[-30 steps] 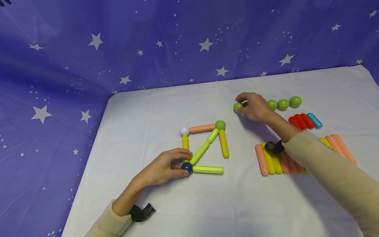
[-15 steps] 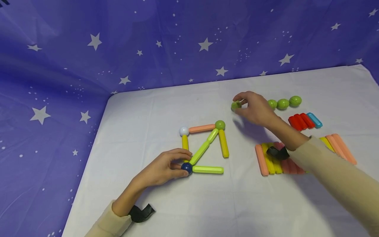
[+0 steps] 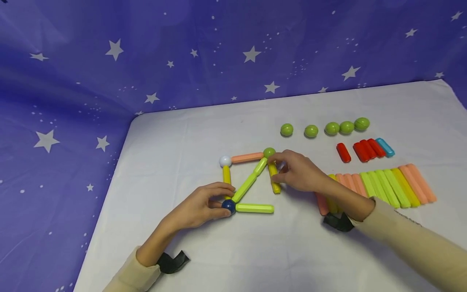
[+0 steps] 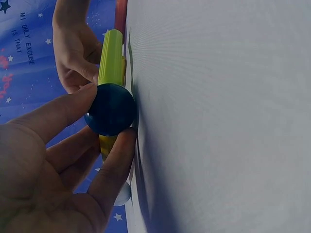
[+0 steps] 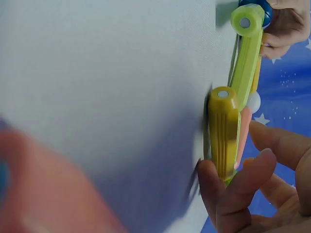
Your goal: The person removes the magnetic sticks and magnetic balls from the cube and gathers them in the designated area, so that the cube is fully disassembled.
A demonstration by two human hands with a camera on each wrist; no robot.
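My left hand (image 3: 200, 207) pinches a dark blue ball (image 4: 111, 109) at the near left corner of a flat frame. From that ball run a yellow-green rod (image 3: 254, 208), a slanted pair of yellow-green rods (image 3: 245, 188) and a yellow rod (image 3: 227, 176). My right hand (image 3: 300, 172) is at the yellow rod (image 5: 224, 136) on the frame's right side, fingertips by the green ball (image 3: 269, 152). Its fingers are bent around that rod, but whether they grip it is unclear. A coral rod (image 3: 247, 157) joins the green ball to a white ball (image 3: 225, 161).
Several green balls (image 3: 332, 128) lie in a row at the back right. Short red rods (image 3: 343, 152) and a blue rod (image 3: 385, 147) lie below them. A row of coral, yellow and yellow-green rods (image 3: 392, 188) sits partly under my right forearm, on the white cloth (image 3: 175, 142).
The right hand has let go of a green ball at the back and moved toward me and left to the yellow rod. My left hand stays on the blue ball.
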